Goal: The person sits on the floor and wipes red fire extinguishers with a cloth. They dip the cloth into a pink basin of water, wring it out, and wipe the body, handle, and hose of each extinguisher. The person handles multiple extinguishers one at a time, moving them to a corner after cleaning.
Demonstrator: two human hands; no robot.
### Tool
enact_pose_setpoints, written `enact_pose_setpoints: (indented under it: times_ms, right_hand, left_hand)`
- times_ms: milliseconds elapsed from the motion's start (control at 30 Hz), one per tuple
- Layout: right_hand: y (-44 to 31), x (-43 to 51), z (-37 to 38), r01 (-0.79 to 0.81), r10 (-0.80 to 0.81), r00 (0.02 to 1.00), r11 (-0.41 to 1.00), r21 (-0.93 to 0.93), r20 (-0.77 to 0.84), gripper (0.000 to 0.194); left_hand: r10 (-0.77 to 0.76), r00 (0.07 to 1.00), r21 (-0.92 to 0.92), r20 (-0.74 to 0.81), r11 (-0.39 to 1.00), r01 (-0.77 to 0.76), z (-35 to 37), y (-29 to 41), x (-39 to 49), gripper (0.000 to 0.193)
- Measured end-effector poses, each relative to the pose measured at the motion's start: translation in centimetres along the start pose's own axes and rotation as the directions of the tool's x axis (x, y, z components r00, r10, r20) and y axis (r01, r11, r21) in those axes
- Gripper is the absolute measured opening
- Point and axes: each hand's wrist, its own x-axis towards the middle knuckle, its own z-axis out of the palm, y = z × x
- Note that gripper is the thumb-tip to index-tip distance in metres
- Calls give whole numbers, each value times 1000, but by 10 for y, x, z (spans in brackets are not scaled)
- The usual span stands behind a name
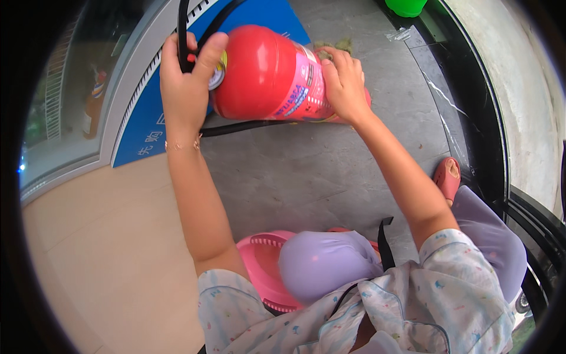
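Note:
A red fire extinguisher (pixel 261 71) is tilted on its side above the floor, its printed label facing up towards me. My left hand (pixel 185 84) grips it at the valve end, around the black handle (pixel 182 40), beside a round pressure gauge (pixel 216 76). The black hose (pixel 247 127) runs along the near side of the cylinder. My right hand (pixel 346 84) holds the body near its base. A greenish-brown cloth (pixel 344 45) shows just past the right fingers; whether they touch it, I cannot tell.
A glass-door cabinet (pixel 66 88) with a bottle (pixel 93 106) inside stands at left, a blue panel (pixel 137 124) along its base. By my knee is a pink plastic basin or basket (pixel 256 261). A green container (pixel 406 6) is at the far right, near a black door frame (pixel 491 88).

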Motion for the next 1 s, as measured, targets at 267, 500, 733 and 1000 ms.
enact_pose_setpoints:
  times_ms: [267,500,733,1000]
  right_hand:
    - [-76,-33,2,196,-199,979,977,81,39,60]
    - [-17,-33,-1,-56,51,997,994,89,57,41]
    - [53,-44,-74,-625,653,752,661,415,93,23]
    - [10,-90,-36,-805,614,588,381,454,526,39]
  left_hand:
    - [33,999,-70,-41,997,-36,5,4,-9,22]
    - [-88,995,-99,-46,992,83,-14,-6,-32,29]
    - [-64,994,-96,-94,994,55,-24,-19,-52,26]
    - [-92,982,-24,-166,996,90,-18,-13,-55,26]
